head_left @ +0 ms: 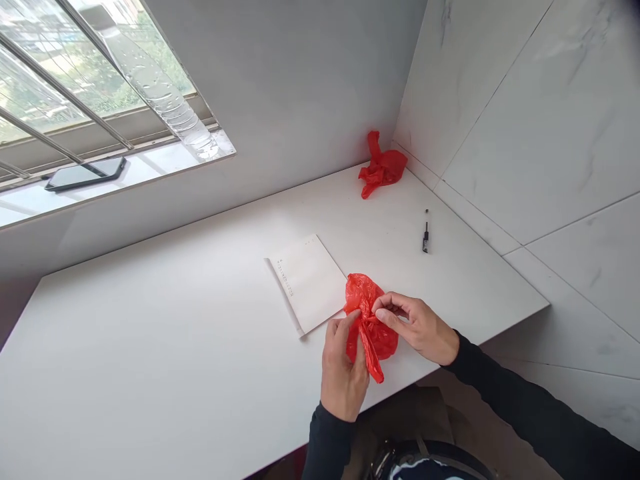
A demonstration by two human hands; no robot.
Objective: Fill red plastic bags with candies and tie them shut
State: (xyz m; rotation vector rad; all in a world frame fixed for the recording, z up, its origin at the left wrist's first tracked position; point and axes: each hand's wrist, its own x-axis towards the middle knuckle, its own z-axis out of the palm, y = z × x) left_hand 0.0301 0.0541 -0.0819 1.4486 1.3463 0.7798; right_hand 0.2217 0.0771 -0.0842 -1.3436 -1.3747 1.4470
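Note:
A red plastic bag (pixel 386 341) is gathered between my two hands, close to the front edge of the white table (pixel 200 347). On its left side, my left hand (pixel 345 363) has its fingers closed on the twisted middle of the bag. From the right, my right hand (pixel 417 327) pinches the bag near the same gathered spot with thumb and forefinger. One crumpled end of the bag hangs down toward me. A white envelope-like paper (pixel 310 283) with a small line of writing lies just left of the bag, its corner beside it.
Another red plastic bag (pixel 385 168) sits in the far corner against the walls. A black pen (pixel 425 240) lies to the right. On the window sill are a phone (pixel 87 175) and a tilted clear bottle (pixel 155 87).

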